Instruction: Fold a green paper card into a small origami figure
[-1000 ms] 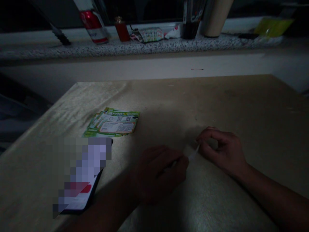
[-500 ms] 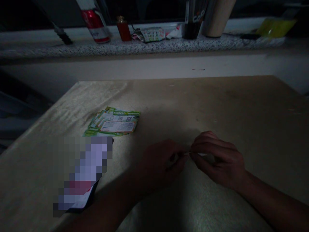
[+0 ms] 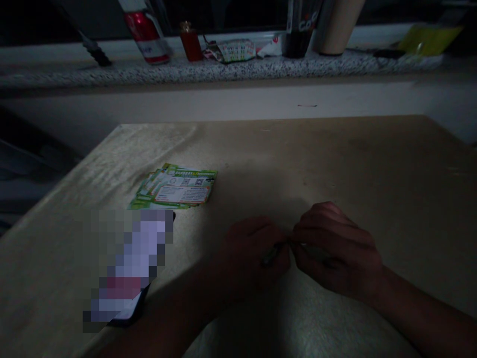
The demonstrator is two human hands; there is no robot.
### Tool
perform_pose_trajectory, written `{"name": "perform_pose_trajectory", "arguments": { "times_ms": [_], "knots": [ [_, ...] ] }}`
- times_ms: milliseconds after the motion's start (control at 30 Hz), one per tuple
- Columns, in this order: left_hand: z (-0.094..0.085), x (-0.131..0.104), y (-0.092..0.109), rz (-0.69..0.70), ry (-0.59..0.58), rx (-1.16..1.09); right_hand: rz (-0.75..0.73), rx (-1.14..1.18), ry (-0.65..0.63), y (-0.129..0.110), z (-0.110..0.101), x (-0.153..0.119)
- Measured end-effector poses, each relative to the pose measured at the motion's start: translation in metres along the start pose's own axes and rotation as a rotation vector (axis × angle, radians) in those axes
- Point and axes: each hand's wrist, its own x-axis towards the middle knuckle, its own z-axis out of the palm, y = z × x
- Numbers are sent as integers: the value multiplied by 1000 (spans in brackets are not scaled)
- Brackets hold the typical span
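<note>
My left hand (image 3: 257, 251) and my right hand (image 3: 335, 248) meet fingertip to fingertip above the tabletop (image 3: 283, 159), right of the middle. Both are closed in a pinch. Something thin and pale shows as a small sliver between the right thumb and fingers; its kind is too dark and small to make out. Left of my hands, a fanned stack of green-and-white printed cards (image 3: 182, 191) lies flat. Nearer to me, beside my left forearm, lies a phone (image 3: 134, 263) with a lit, blurred-out screen.
Behind the table runs a speckled stone sill (image 3: 186, 74). On it stand a red-and-silver can (image 3: 147, 37), a small orange-red bottle (image 3: 191, 45), a crumpled wrapper (image 3: 236, 50), a dark drink container (image 3: 298, 37), a beige cylinder (image 3: 339, 27) and a yellow item (image 3: 430, 40).
My fingertips have drawn closer together, and less of the thin pale piece shows between them. The cards and phone lie where they were.
</note>
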Motion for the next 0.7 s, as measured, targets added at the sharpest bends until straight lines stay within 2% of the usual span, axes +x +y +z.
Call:
{"name": "perform_pose_trajectory", "arguments": {
  "times_ms": [133,300,433,533,700],
  "knots": [
    [3,0,1,-87,4,-14,-76,-90,-46,0,-3,-1],
    [0,2,-1,-218,50,17,-114,-187,-26,-1,-8,-1],
    [-4,3,-3,-246,64,108,-147,-225,8,-4,-10,2],
    [-8,5,-7,-252,65,192,-138,-224,43,-7,-13,5],
    [-20,9,-15,-370,112,314,-38,-215,82,-8,-21,5]
  ]
}}
